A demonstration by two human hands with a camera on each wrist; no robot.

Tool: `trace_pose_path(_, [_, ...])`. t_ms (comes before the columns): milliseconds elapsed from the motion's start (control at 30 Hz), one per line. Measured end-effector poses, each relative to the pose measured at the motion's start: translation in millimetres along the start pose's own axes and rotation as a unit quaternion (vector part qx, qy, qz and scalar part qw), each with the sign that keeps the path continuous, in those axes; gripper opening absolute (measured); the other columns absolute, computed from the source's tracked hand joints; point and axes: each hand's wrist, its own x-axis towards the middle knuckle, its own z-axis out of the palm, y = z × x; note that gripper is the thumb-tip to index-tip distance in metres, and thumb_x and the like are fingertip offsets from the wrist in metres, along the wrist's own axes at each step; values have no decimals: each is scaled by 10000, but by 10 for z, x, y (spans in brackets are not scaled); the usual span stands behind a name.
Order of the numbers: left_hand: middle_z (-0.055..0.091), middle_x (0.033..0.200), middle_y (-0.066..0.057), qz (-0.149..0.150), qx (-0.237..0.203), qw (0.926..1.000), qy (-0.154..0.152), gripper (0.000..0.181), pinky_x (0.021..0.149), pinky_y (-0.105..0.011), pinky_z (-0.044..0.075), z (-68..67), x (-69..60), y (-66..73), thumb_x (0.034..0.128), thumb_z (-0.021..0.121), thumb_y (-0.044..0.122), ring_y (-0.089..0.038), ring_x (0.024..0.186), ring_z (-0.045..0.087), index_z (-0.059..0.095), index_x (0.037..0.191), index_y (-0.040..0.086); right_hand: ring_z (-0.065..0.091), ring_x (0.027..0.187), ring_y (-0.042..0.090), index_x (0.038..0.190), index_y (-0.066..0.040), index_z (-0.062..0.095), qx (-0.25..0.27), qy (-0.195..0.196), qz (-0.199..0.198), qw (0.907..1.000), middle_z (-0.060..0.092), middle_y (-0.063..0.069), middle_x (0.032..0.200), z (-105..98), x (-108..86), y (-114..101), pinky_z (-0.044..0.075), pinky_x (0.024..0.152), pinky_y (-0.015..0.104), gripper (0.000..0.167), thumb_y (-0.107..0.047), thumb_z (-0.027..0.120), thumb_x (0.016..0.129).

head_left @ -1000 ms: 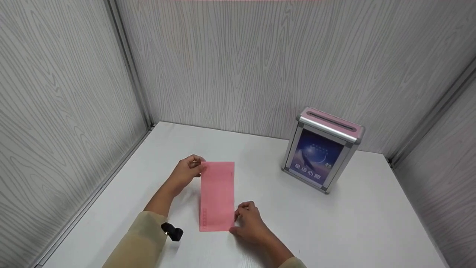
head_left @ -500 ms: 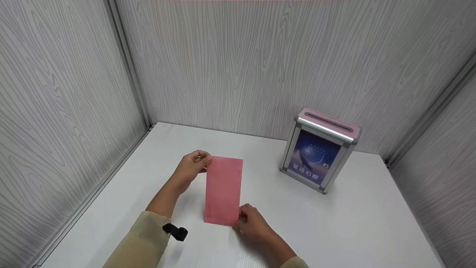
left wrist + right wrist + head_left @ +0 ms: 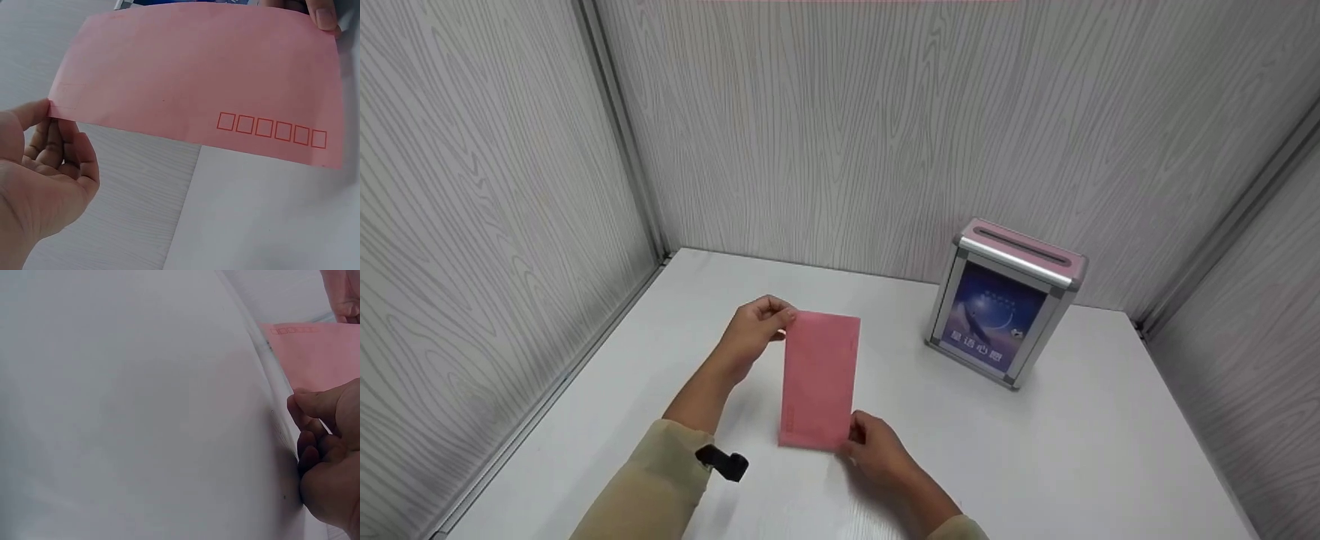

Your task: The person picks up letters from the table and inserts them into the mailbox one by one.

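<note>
A pink envelope (image 3: 820, 379) stands lengthwise in front of me in the head view, its far end tilted up. Printed on its face is a row of small red squares, clear in the left wrist view. My left hand (image 3: 750, 334) pinches the far left corner between thumb and fingers. At the near right corner, my right hand (image 3: 879, 454) pinches the envelope (image 3: 315, 349) with thumb and forefinger. In the right wrist view the other fingers of the right hand (image 3: 332, 450) are curled beneath.
A silver-framed box (image 3: 1005, 304) with a pink slotted top and a blue picture front stands at the back right of the white table (image 3: 1072, 450). Pale wood-grain panels (image 3: 840, 135) enclose the table at the back and both sides. A black camera mount (image 3: 724, 462) sticks out from the left sleeve.
Both hands have carried the envelope a little to the right and away from me. Its far end has risen and it leans slightly clockwise. The box has stayed in place.
</note>
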Motion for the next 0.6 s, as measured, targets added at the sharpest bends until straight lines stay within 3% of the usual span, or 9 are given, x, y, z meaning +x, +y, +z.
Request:
trace_pose_path(200, [738, 1009, 5, 76, 172, 9998, 4, 200, 1054, -438, 567, 70, -11, 92, 1101, 661, 261, -167, 1004, 687, 700, 1188, 85, 548, 872, 140, 1029, -70, 643, 179, -53, -75, 9998, 653, 4, 943, -77, -14, 14, 457, 716, 224, 82, -21, 709, 1018])
trace_pose_path(400, [730, 1126, -43, 127, 229, 9995, -193, 225, 1030, -374, 578, 127, -37, 168, 1103, 654, 245, -189, 1071, 692, 669, 1254, 79, 498, 805, 127, 992, -49, 626, 460, -239, -68, 9986, 582, -27, 863, -199, -43, 51, 422, 667, 207, 129, -72, 754, 1001])
trace_pose_path(600, [711, 1274, -97, 159, 384, 9981, -454, 230, 1005, -356, 621, 199, -31, 212, 1075, 677, 165, -211, 1148, 705, 643, 1292, 99, 576, 856, 121, 1116, -21, 689, 782, -534, -35, 9955, 668, -9, 941, -332, -84, 46, 495, 726, 221, 160, -98, 766, 999])
